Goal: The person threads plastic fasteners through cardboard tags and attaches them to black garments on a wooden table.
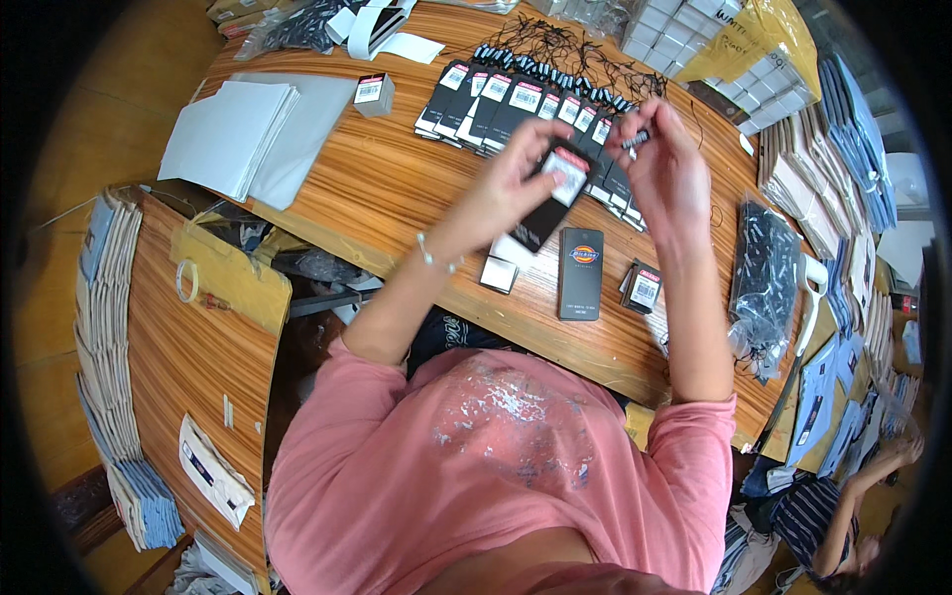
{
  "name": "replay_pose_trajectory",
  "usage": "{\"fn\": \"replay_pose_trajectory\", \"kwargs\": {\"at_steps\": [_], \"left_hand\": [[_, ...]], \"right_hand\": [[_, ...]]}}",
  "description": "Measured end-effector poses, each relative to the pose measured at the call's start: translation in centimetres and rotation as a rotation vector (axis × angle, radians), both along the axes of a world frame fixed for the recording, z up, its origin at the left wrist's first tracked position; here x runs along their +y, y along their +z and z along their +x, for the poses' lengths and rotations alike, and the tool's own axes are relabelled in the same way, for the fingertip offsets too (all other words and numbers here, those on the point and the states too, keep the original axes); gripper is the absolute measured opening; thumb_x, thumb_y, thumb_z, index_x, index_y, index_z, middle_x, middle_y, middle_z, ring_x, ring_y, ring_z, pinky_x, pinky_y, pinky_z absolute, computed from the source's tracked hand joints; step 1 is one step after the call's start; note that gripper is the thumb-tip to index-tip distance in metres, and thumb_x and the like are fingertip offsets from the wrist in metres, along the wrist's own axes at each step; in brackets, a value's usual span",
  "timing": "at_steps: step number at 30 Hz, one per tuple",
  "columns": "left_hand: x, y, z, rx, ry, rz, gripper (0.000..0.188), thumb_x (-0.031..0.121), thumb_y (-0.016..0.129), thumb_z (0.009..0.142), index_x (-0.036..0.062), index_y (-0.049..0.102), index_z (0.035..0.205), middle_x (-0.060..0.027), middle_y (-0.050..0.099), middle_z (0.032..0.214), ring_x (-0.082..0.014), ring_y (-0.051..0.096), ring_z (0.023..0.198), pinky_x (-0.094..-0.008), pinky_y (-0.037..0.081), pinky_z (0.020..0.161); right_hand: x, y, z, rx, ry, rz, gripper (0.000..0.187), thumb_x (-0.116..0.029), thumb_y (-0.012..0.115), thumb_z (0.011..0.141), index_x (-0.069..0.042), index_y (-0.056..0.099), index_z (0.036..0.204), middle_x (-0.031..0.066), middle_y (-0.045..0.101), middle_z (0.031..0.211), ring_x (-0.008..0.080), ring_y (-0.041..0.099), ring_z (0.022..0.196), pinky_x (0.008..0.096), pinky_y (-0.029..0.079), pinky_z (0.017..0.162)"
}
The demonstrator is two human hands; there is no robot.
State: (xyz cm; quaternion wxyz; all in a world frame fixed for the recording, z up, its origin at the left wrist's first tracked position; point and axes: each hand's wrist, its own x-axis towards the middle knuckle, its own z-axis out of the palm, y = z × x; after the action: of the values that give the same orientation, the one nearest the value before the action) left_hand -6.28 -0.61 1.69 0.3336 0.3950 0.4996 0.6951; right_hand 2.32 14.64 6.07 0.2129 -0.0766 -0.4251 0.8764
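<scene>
My left hand [508,186] grips a black hang tag [538,220] with a white barcode label at its upper end, tilted above the table. Just right of it, my right hand [672,178] pinches a small dark-and-white string fastener [636,140]; its cord is hard to make out. Beyond both hands lies an overlapping row of black hang tags [486,109] with labels and black strings [565,48]. Below them is a stack of black hang tags [581,274], between a small pile of white-faced cards [500,274] and a small stack of labelled cards [644,289].
A small block of labels [373,95] stands left of the tag row, near white sheets [226,137]. On the right sit a bag of black string fasteners [764,263], a white plastic handle [812,297], folded garments [798,188] and white boxes [684,35]. A co-worker's arm [861,491] shows lower right.
</scene>
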Motion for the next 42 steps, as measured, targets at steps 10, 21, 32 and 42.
{"fn": "replay_pose_trajectory", "kwargs": {"at_steps": [10, 21, 32, 42], "left_hand": [[6.3, -2.4, -10.9, 0.361, 0.111, -0.374, 0.036, 0.005, 0.061, 0.076, 0.004, 0.047, 0.109, -0.0021, 0.059, 0.081, -0.0066, 0.055, 0.074, -0.0187, 0.045, 0.065], [6.6, -3.0, -11.6, 1.118, 0.468, -0.419, 0.035, 0.024, 0.072, 0.066, 0.0108, 0.061, 0.096, -0.0057, 0.054, 0.092, -0.0208, 0.048, 0.087, -0.0312, 0.041, 0.079], [6.4, -4.2, -11.7, 1.173, 0.466, -0.47, 0.039, 0.036, 0.07, 0.065, 0.0171, 0.065, 0.098, -0.0052, 0.05, 0.101, -0.0251, 0.042, 0.094, -0.0332, 0.036, 0.084], [5.3, -2.5, -10.6, 1.14, 0.473, -0.496, 0.041, 0.035, 0.064, 0.073, 0.0131, 0.06, 0.107, -0.007, 0.049, 0.104, -0.0245, 0.04, 0.094, -0.0336, 0.034, 0.086]], "right_hand": [[7.3, -1.8, -12.0, -0.197, -0.131, 0.215, 0.021, -0.019, 0.029, 0.093, -0.006, 0.043, 0.085, 0.0084, 0.058, 0.069, 0.0192, 0.058, 0.067, 0.0294, 0.043, 0.062], [8.5, -3.8, -13.7, -0.38, -0.094, 0.301, 0.023, -0.021, 0.028, 0.093, -0.01, 0.046, 0.085, 0.0032, 0.059, 0.071, 0.0151, 0.061, 0.068, 0.0248, 0.039, 0.054], [11.3, -5.4, -14.9, -0.443, -0.094, 0.286, 0.023, -0.022, 0.029, 0.092, -0.008, 0.047, 0.088, 0.0041, 0.06, 0.076, 0.0158, 0.062, 0.073, 0.0263, 0.043, 0.057], [13.8, -6.2, -17.9, -0.633, 0.057, 0.35, 0.026, -0.024, 0.043, 0.088, -0.004, 0.046, 0.105, 0.0086, 0.057, 0.104, 0.015, 0.048, 0.106, 0.0318, 0.038, 0.08]]}}
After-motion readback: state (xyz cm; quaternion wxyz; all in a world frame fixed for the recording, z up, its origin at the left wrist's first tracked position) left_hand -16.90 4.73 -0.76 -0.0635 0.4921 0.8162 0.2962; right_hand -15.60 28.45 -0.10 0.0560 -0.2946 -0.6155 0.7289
